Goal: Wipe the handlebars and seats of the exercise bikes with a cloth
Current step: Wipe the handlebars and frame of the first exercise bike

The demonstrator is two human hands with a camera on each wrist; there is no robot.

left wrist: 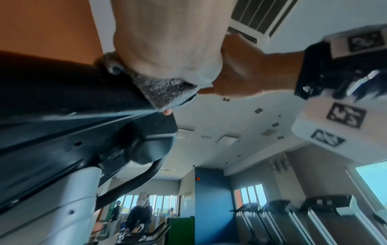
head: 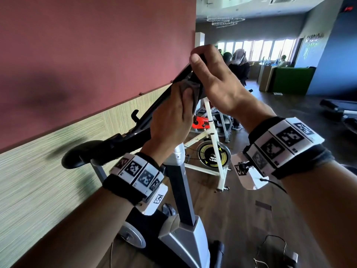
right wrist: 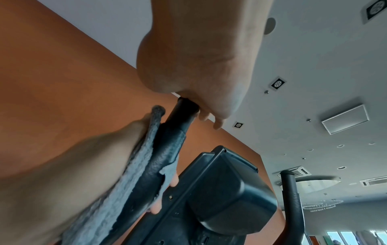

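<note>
Got my left hand (head: 172, 120) wrapped around the handlebar (head: 179, 78) with the grey cloth (head: 190, 88) pinched between my palm and the grip, fingers curled right over it. My right hand (head: 214, 78) is clamped on the far tip of the same bar, thumb on top. From the right wrist view the cloth (right wrist: 134, 169) hugs the foam grip, and the console (right wrist: 226, 187) sits just beside my fingertips, so there's not much room on that side. The red wall (head: 87, 55) runs close along the left. The black seat (head: 81, 153) is low and near on the left, with the bike's silver post (head: 179, 182) right under my wrists. A white spin bike (head: 212, 153) stands further off on the right, and cables (head: 274, 248) lie on the wood floor (head: 241, 209) near right. People stand far back by the windows.
</note>
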